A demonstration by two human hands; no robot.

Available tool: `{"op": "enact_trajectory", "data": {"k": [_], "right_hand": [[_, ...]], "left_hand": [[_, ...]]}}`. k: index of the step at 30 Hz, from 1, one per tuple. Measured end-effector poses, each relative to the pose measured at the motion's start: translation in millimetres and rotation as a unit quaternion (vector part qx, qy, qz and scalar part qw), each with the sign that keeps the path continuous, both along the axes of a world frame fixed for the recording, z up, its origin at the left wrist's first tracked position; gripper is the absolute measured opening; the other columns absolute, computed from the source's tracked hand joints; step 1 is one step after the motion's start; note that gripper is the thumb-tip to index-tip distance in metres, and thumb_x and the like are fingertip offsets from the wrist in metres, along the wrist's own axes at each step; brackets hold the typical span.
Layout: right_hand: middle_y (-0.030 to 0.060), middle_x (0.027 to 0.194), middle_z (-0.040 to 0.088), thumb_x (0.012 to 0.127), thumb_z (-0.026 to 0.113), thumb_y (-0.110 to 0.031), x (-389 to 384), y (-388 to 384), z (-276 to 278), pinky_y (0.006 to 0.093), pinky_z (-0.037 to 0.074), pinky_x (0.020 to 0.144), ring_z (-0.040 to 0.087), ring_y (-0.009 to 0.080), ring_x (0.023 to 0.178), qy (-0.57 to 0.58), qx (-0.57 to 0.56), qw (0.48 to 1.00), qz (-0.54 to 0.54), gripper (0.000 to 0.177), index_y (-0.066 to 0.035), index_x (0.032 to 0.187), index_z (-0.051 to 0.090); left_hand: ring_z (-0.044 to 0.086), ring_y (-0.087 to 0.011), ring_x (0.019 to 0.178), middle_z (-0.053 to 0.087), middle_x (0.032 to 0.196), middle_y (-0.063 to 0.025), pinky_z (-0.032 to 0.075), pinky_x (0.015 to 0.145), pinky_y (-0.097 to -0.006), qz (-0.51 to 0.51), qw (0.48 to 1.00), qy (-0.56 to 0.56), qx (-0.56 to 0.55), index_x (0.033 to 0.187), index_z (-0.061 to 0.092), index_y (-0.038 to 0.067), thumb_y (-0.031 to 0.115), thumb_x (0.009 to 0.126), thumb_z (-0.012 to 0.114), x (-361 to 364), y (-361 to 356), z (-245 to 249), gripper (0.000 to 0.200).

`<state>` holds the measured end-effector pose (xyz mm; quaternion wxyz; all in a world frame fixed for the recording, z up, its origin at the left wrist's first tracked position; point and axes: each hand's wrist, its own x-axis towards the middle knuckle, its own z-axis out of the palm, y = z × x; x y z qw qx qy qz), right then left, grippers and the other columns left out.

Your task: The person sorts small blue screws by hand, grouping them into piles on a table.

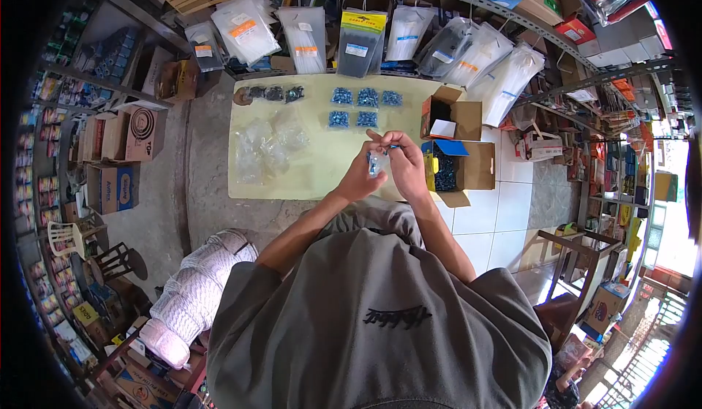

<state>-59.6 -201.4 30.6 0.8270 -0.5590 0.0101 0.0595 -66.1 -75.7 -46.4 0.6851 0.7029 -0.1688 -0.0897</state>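
Observation:
My left hand (361, 175) is closed around a small clear plastic bag (377, 164) with some small blue pieces inside. My right hand (407, 164) is closed at the bag's upper end, its thumb and fingers pinched together; a bit of blue shows at the fingertips. Both hands are over the front edge of the pale yellow table (322, 171). Close by on the right, an open cardboard box (479, 166) contains many small dark blue pieces. Several filled bags of blue pieces (367, 97) lie in rows beyond my hands.
Clear plastic bags (270, 145) are spread on the table's left side, with several bags of dark pieces (273, 93) behind them. Another open box (468, 113) stands at the right edge. Packs of cable ties (362, 43) hang beyond the table. A large rope roll (201, 284) is at my left.

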Motion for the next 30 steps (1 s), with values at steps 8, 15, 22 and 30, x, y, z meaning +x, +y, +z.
{"op": "enact_trajectory", "data": {"k": [8, 15, 22, 30], "right_hand": [[0.0134, 0.098, 0.065, 0.082, 0.034, 0.009, -0.1, 1.0, 5.9, 0.0353, 0.037, 0.102, 0.053, 0.0286, 0.122, 0.01, -0.001, 1.0, 0.028, 0.026, 0.002, 0.097, 0.053], [0.0171, 0.099, 0.068, 0.083, 0.036, 0.01, 0.3, -0.1, 1.0, 0.0396, 0.033, 0.107, 0.05, 0.0307, 0.124, 0.007, 0.028, 0.999, 0.035, 0.025, 0.002, 0.099, 0.053], [0.0193, 0.103, 0.067, 0.082, 0.036, 0.009, 0.7, -1.9, 4.5, 0.0404, 0.031, 0.109, 0.047, 0.0321, 0.127, 0.005, 0.008, 0.998, 0.062, 0.026, 0.003, 0.1, 0.053], [0.023, 0.113, 0.064, 0.081, 0.033, 0.009, -0.8, -2.8, 13.9, 0.0386, 0.028, 0.111, 0.045, 0.0286, 0.129, -0.017, -0.042, 0.994, 0.101, 0.031, 0.004, 0.105, 0.052]], "left_hand": [[0.054, -0.0252, 0.106, 0.051, 0.112, -0.014, 0.042, 0.092, -0.0366, -0.018, 1.0, 0.009, -0.021, 0.126, 0.035, 0.002, 0.0, 0.075, 0.057, 0.7, 1.3, 2.0, 0.056], [0.054, -0.0288, 0.111, 0.052, 0.116, -0.0178, 0.042, 0.095, -0.0368, -0.024, 0.999, -0.01, 0.047, 0.124, 0.037, -0.002, 0.002, 0.075, 0.057, 2.2, 4.2, 2.1, 0.052], [0.055, -0.0298, 0.106, 0.054, 0.111, -0.0168, 0.044, 0.089, -0.0385, 0.002, 0.998, -0.021, 0.053, 0.121, 0.045, -0.001, 0.008, 0.078, 0.059, 0.7, 3.1, 2.6, 0.047], [0.056, -0.0266, 0.107, 0.055, 0.113, -0.0167, 0.044, 0.091, -0.0378, -0.011, 0.999, -0.024, 0.026, 0.123, 0.041, -0.003, 0.005, 0.079, 0.056, 2.3, 2.7, 14.7, 0.047]]}}
